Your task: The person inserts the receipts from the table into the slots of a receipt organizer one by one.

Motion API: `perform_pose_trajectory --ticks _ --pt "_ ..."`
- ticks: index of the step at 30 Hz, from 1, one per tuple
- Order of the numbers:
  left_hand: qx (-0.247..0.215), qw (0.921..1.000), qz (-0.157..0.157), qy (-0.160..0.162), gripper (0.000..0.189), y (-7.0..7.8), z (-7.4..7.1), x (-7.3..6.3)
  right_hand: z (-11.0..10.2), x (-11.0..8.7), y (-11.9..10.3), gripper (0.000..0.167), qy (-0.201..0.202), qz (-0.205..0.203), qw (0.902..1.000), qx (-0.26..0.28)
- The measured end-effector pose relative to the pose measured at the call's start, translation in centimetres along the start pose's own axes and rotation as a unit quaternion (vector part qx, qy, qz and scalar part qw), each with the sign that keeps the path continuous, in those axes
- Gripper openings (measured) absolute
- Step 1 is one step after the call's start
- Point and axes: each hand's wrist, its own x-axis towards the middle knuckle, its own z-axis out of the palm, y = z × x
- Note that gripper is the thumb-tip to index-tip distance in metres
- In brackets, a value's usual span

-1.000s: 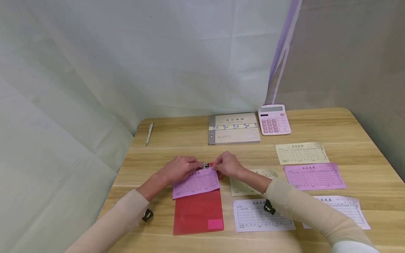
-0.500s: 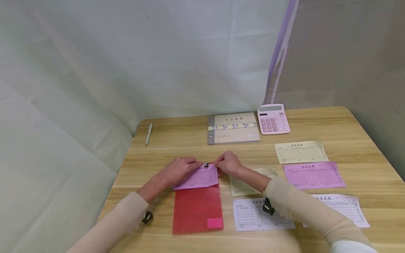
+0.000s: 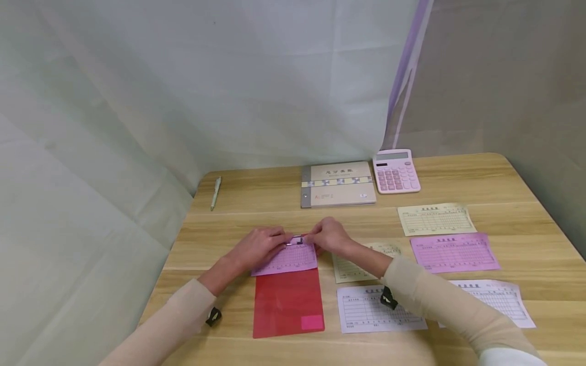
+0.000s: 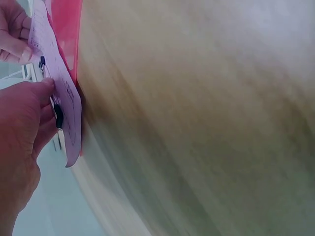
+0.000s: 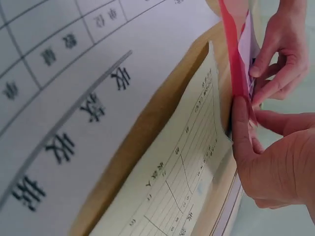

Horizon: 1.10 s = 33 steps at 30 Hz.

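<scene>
A purple receipt form (image 3: pixel 290 257) lies across the upper part of a red folder (image 3: pixel 288 300), which carries a pink label near its bottom right. A metal clip (image 3: pixel 294 241) with black ends sits at the folder's top, over the form's upper edge. My left hand (image 3: pixel 261 246) pinches the clip; in the left wrist view its thumb (image 4: pixel 47 82) presses between the black ends. With the right hand (image 3: pixel 330 236), I grip the folder's top right corner beside the form. In the right wrist view that thumb (image 5: pixel 240 115) lies along the red edge.
Right of the folder lie a yellow form (image 3: pixel 354 267) and a white form (image 3: pixel 366 317), partly under my right arm. Further right are another yellow (image 3: pixel 437 219), purple (image 3: pixel 455 252) and white form (image 3: pixel 496 300). A ledger (image 3: pixel 339 184), calculator (image 3: pixel 396 172) and pen (image 3: pixel 216 193) lie at the back.
The purple form has slid up the folder, baring more red below it, and its top edge now lies under the clip. Both hands have stayed nearly in place.
</scene>
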Motion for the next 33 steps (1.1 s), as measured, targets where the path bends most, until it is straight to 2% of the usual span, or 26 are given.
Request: perform_pose_trajectory --ticks 6,16,25,33 --pt "0.024 0.9997 0.006 0.001 0.035 0.13 0.2 -0.16 0.15 0.12 0.07 0.01 0.003 -0.02 0.9996 -0.022" --pt "0.052 0.9986 0.007 -0.003 0.035 0.36 0.31 -0.28 0.29 0.21 0.16 0.011 0.015 -0.019 0.9995 -0.019" --pt "0.024 0.9996 -0.014 0.001 0.035 0.49 0.33 -0.38 0.21 0.37 0.21 0.012 0.01 -0.01 0.9997 -0.021" --pt "-0.014 0.999 -0.043 -0.002 0.036 0.46 0.24 -0.18 -0.63 0.29 -0.36 0.013 -0.02 0.005 0.9998 -0.006"
